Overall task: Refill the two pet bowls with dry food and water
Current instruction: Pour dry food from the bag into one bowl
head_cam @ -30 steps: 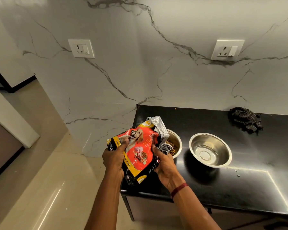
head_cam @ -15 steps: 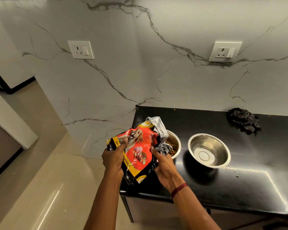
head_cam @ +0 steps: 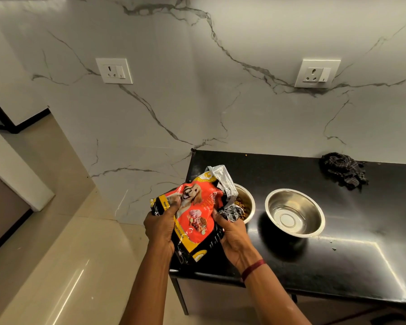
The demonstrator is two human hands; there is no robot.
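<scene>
**Dog food bag held over the left bowl, both hands clamped on it**

While both forearms reach in from the near edge of the view, the left hand (head_cam: 161, 227) and the right hand (head_cam: 233, 235) each grip the dog food bag (head_cam: 195, 216), fingers curled tight on its crumpled sides. A dark red thread band (head_cam: 252, 269) circles the right wrist. The bag is red and yellow with a dog printed on its face, and it sits above the near-left corner of the black worktop (head_cam: 338, 266). Its silver, torn-open top (head_cam: 222, 180) leans to the right over the left steel bowl (head_cam: 247, 202), hiding much of that bowl; brown kibble (head_cam: 242, 206) shows inside the part left visible. Just beside it, toward the right and not touching, stands the right steel bowl (head_cam: 294, 212), with only its shiny base showing. Farther back, near the worktop's rear edge on the right, lies a crumpled dark checked cloth (head_cam: 343, 170). Behind rises a white marble-veined wall (head_cam: 197, 102) carrying 2 white socket plates, one at left (head_cam: 114, 71) and one at right (head_cam: 317, 73).
</scene>
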